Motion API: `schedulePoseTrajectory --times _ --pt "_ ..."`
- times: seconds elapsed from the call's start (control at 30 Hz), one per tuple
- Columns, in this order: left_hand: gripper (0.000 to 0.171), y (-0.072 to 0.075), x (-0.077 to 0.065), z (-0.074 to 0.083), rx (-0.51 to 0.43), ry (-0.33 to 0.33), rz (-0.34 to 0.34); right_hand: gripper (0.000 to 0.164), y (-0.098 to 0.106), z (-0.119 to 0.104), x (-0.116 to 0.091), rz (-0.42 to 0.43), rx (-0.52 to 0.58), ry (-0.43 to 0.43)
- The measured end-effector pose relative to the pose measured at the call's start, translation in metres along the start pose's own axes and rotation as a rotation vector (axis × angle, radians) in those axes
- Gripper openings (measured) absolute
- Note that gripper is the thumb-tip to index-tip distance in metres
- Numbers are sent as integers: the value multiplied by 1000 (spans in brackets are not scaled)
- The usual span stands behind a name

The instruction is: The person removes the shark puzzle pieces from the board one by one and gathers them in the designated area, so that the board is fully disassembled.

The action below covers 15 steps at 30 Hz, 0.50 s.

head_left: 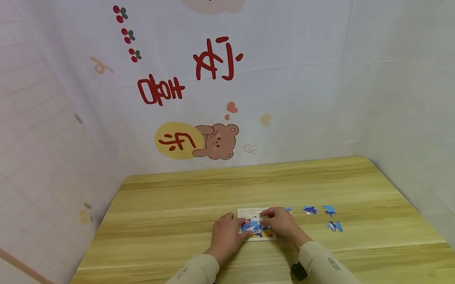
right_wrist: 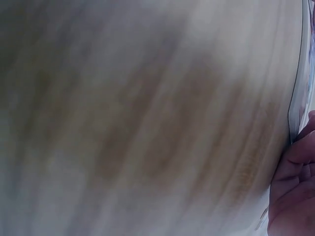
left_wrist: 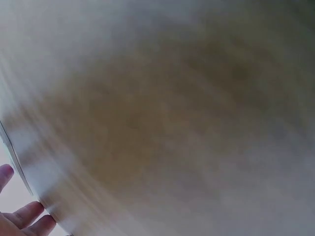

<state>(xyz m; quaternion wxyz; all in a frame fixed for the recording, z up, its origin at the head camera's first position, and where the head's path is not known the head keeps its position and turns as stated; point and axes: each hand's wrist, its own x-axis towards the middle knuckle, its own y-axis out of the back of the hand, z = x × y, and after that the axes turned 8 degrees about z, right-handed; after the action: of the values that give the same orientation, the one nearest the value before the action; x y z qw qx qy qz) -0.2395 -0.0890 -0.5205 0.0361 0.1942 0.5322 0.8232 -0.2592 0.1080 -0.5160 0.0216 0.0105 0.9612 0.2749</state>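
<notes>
A small white-framed jigsaw puzzle board (head_left: 254,210) lies on the table, its lower part filled with blue picture pieces. My left hand (head_left: 225,237) rests at the board's left side, with the thumb reaching over the pieces. In the left wrist view its fingers (left_wrist: 28,214) lie fairly straight beside the board's edge. From the right, my right hand (head_left: 282,224) reaches over the board. Its thumb and index finger pinch what looks like a puzzle piece, mostly covered by the fingers. The right wrist view shows only part of the curled hand (right_wrist: 295,182) at the board's edge.
Several loose blue puzzle pieces lie right of the board, among them one shark-like piece (head_left: 310,210), one farther right (head_left: 329,210) and one nearer me (head_left: 335,226). The wooden table (head_left: 167,207) meets printed white cloth walls (head_left: 297,80) at the back and sides.
</notes>
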Motion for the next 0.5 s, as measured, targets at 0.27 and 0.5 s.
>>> schedulePoseTrajectory --times 0.27,0.5 --pt "44 0 0 3 21 -3 6 17 0 -1 -1 -3 -58 53" --pt "44 -2 0 4 26 4 6 17 0 -1 0 -24 -58 35"
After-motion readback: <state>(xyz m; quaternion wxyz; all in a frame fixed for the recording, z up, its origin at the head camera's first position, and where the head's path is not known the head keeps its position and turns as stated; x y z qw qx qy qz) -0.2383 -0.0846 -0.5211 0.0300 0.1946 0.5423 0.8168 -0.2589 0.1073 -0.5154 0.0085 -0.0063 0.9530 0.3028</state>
